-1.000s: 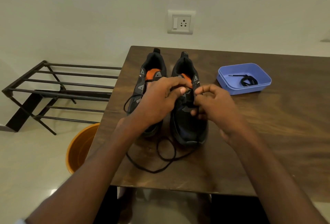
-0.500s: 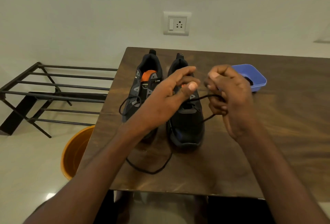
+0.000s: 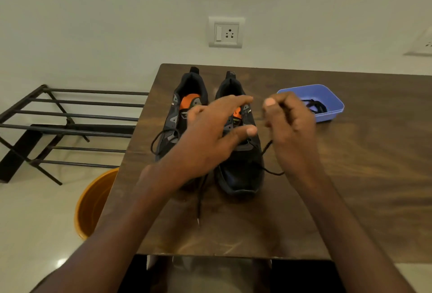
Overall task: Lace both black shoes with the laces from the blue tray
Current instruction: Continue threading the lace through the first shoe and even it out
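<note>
Just right of the spread, empty left hand (image 3: pixel 210 138), the right hand (image 3: pixel 288 124) has drawn the lace (image 3: pixel 265 150) up and sideways since 0.5 s ago, so 1 more eyelet of the right shoe (image 3: pixel 240 164) looks threaded. Its fingers pinch that lace; beyond them, the blue tray (image 3: pixel 333 115) holds the other lace.

Two black shoes (image 3: pixel 236 143), two hands (image 3: pixel 210 138) — one blue tray (image 3: pixel 336 108), one table (image 3: pixel 350 175), one rack (image 3: pixel 70 124), approx.

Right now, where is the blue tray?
In the head view the blue tray sits on the wooden table at the far right, beyond the right hand, with a black lace coiled inside.
</note>
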Available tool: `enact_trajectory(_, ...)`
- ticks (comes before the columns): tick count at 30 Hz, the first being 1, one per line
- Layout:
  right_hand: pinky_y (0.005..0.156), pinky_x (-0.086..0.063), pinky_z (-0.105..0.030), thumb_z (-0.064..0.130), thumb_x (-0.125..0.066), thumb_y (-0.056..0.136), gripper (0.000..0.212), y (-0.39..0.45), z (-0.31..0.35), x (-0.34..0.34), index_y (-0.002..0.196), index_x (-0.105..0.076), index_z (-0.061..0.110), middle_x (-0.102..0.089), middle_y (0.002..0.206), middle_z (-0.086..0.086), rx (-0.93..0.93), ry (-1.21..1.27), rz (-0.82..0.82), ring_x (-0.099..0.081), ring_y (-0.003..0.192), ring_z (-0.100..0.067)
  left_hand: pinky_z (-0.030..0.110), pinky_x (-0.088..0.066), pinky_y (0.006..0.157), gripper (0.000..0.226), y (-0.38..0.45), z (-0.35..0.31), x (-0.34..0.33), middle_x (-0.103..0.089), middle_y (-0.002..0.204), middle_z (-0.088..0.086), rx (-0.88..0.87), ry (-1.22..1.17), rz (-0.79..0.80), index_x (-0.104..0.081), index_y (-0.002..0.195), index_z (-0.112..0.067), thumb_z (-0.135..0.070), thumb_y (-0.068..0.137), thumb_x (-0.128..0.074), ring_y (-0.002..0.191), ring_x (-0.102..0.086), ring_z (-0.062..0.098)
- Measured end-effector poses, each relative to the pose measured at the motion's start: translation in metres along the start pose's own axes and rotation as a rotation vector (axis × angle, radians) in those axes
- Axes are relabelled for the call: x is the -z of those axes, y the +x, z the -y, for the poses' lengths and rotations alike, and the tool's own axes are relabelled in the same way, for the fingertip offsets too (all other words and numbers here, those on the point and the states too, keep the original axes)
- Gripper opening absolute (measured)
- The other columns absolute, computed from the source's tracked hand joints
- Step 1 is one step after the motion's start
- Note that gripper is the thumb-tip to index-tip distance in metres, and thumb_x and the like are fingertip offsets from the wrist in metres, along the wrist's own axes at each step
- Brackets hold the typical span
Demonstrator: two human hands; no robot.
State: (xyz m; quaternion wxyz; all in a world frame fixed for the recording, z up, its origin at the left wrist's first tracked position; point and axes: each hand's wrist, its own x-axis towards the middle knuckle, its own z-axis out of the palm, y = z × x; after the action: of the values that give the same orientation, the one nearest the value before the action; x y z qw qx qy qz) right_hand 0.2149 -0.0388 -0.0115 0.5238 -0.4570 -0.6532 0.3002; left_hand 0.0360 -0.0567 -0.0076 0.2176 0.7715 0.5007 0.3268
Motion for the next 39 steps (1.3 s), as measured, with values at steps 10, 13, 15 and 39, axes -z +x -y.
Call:
enact_trajectory(10,0.060,-0.040,-0.023,0.025,-0.051,0.107,0.020,0.005,-0.006,0.008,0.099,-0.064,0.012,-0.058,0.081,0.005,-0.085,0.114,-0.076,-0.049,0.068,-0.007,0.028,-0.056,0.091,0.031,-0.005,0.001,0.010,-0.076,0.094,-0.005,0.137,-0.331,-0.007,-0.072,0.116,-0.018,-0.038,0.103,-0.053,0.093,-0.073,0.013)
enact_trajectory(13,0.059,-0.044,-0.024,0.021,-0.046,0.109,0.024,0.001,-0.001,-0.002,0.097,-0.061,0.007,-0.056,0.078,0.003,-0.080,0.136,-0.032,-0.050,0.069,-0.011,0.033,-0.057,0.099,0.039,-0.001,-0.012,-0.004,-0.077,0.104,-0.003,0.169,-0.374,0.076,-0.061,0.134,-0.018,-0.037,0.099,-0.063,0.102,-0.073,0.006)
enact_trajectory(15,0.058,-0.043,-0.022,0.022,-0.044,0.110,0.025,0.000,0.001,-0.007,0.094,-0.060,0.010,-0.055,0.077,0.006,-0.076,0.161,0.001,-0.050,0.068,-0.009,0.040,-0.060,0.092,0.042,-0.001,-0.013,-0.013,-0.076,0.095,0.005,0.201,-0.392,0.119,-0.058,0.136,-0.021,-0.031,0.097,-0.070,0.092,-0.075,0.017)
enact_trajectory(39,0.051,-0.041,-0.015,0.022,-0.067,0.096,0.013,0.004,-0.014,0.017,0.100,-0.076,0.013,-0.065,0.070,0.013,-0.234,0.257,0.210,-0.055,0.060,0.000,0.017,-0.053,0.073,0.026,-0.008,0.006,-0.004,-0.069,0.081,-0.013,0.108,-0.046,0.094,-0.059,0.128,-0.027,-0.024,0.102,-0.063,0.078,-0.068,-0.001)
